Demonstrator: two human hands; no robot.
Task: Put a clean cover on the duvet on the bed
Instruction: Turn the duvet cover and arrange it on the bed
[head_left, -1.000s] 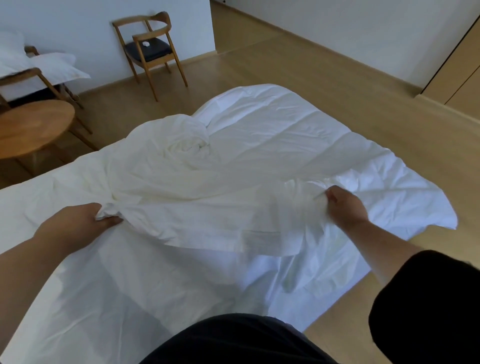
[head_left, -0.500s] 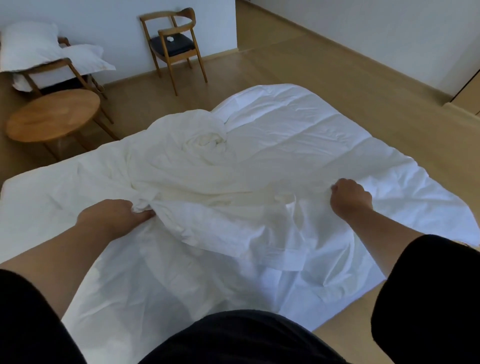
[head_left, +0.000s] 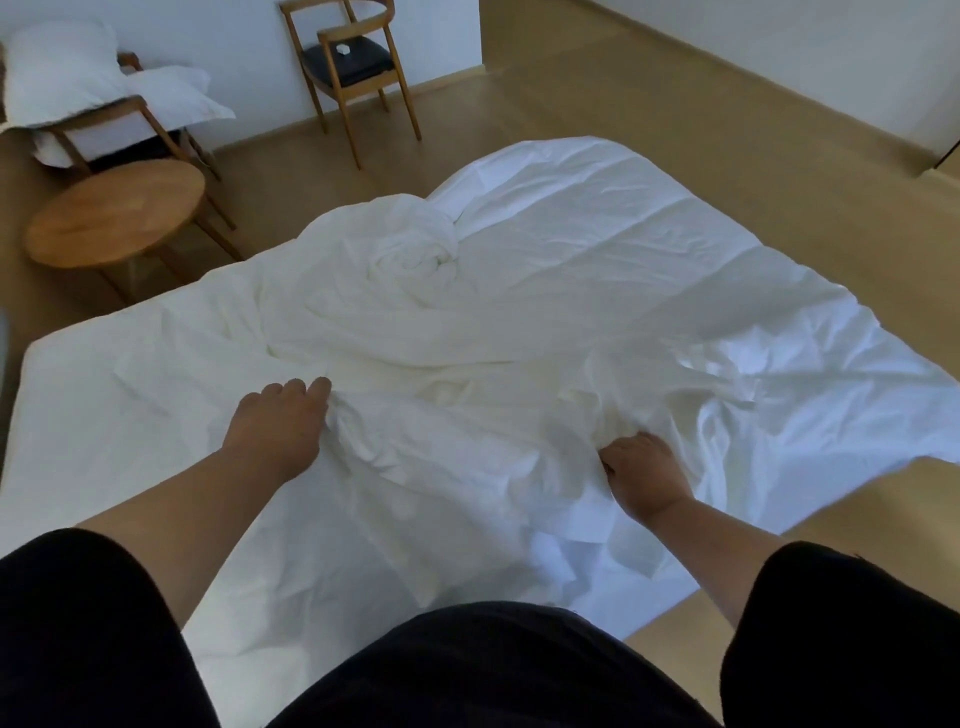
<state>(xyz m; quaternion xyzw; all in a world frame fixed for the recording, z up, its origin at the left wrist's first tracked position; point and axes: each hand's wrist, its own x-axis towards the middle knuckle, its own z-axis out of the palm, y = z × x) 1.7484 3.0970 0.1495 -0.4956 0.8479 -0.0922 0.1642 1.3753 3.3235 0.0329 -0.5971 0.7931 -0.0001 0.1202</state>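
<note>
A white duvet (head_left: 649, 249) lies spread flat over the bed. On top of it sits a crumpled off-white cover (head_left: 415, 332), twisted into a knot at its far end. My left hand (head_left: 275, 426) holds the cover's near left edge, with the fingertips showing above the bunched cloth. My right hand (head_left: 641, 475) grips a gathered fold of the cover at the near right, fingers curled into the fabric. Both hands lie low on the bed.
A round wooden table (head_left: 117, 213) stands left of the bed. Behind it a wooden chair (head_left: 104, 124) carries white pillows (head_left: 67, 78). A second wooden chair with a dark seat (head_left: 353, 62) stands by the far wall. Wooden floor runs along the right side.
Both hands came closer together and lower onto the bed, bunching the cover's near edge. The view shifted, showing more of the table and chairs on the left.
</note>
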